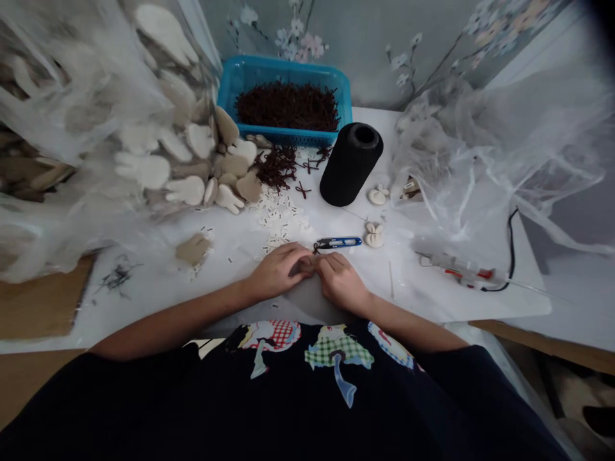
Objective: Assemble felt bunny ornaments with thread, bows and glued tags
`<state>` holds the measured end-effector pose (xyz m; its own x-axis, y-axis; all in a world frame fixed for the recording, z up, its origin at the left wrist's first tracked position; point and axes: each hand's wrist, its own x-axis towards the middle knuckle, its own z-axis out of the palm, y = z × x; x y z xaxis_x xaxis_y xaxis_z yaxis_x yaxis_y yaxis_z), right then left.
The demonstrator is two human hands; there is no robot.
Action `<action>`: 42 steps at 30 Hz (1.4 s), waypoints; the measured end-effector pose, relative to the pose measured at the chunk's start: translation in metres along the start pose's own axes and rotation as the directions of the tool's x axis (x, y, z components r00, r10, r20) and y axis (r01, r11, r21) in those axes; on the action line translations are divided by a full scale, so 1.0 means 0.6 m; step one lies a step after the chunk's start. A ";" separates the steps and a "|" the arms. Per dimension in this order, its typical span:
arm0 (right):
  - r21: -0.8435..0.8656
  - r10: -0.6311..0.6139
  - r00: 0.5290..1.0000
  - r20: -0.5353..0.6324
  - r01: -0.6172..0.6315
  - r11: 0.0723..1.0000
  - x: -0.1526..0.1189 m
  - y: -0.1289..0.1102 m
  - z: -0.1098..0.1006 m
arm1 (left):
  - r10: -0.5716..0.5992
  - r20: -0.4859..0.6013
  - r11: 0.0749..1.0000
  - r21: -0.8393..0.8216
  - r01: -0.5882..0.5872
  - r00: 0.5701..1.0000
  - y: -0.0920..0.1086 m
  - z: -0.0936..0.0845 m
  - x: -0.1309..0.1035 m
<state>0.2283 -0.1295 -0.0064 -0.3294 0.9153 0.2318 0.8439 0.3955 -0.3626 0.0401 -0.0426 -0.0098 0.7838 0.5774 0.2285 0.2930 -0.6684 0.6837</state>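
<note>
My left hand (278, 271) and my right hand (342, 280) meet at the near middle of the white table, fingers curled and closed together. A small brownish piece between the fingertips is mostly hidden, so I cannot make it out. Just beyond the fingertips lie a dark brown bow (316, 247) and blue-handled thread snips (340, 242). Two small cream bunny-ear pieces (374, 235) (378, 194) rest to the right of the snips. Small white labels (283, 221) are scattered beyond my left hand.
A blue basket (284, 133) of brown bows stands at the back, beside a black cylinder (350, 165). Plush pieces (187, 191) and clear bags fill the left. A hot glue gun (464, 269) with a black cord lies right, near another clear bag (446, 173). Loose bows (278, 166) lie centrally.
</note>
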 end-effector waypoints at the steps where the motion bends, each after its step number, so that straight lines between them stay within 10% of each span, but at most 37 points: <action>1: 0.001 -0.005 1.000 -0.008 0.005 1.000 -0.001 0.004 0.001 | -0.049 0.004 0.997 -0.066 0.049 0.999 0.002 -0.008 0.003; 8: 0.107 -0.059 0.980 -0.189 0.080 0.991 -0.008 0.023 -0.008 | -0.425 -0.209 0.675 -0.721 0.154 0.881 0.004 -0.064 0.133; 14: 0.205 0.034 0.947 -0.320 0.034 0.978 -0.024 0.023 -0.060 | -0.755 0.154 0.042 -0.959 0.281 0.637 0.039 -0.043 0.245; 20: 0.279 0.218 0.885 -0.412 -0.105 0.955 -0.058 0.044 -0.074 | -0.797 0.308 -0.183 -0.943 0.278 0.520 0.071 -0.011 0.253; 34: 0.277 0.226 0.848 -0.480 -0.099 0.956 -0.064 0.049 -0.076 | -0.668 0.458 -0.303 -0.888 0.347 0.586 0.077 0.035 0.277; 39: 0.286 0.222 0.856 -0.467 -0.091 0.954 -0.073 0.049 -0.077 | -0.637 0.423 -0.233 -0.903 0.362 0.644 0.077 0.008 0.229; 42: 0.293 0.219 0.854 -0.471 -0.082 0.952 -0.072 0.051 -0.075 | -0.654 0.321 -0.043 -0.919 0.391 0.684 0.072 -0.020 0.184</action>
<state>0.2876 -0.1604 0.0128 0.1031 0.8327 0.5441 0.7066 0.3236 -0.6293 0.1328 -0.0019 0.0530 0.5207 0.6819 -0.5137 -0.2096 0.6854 0.6973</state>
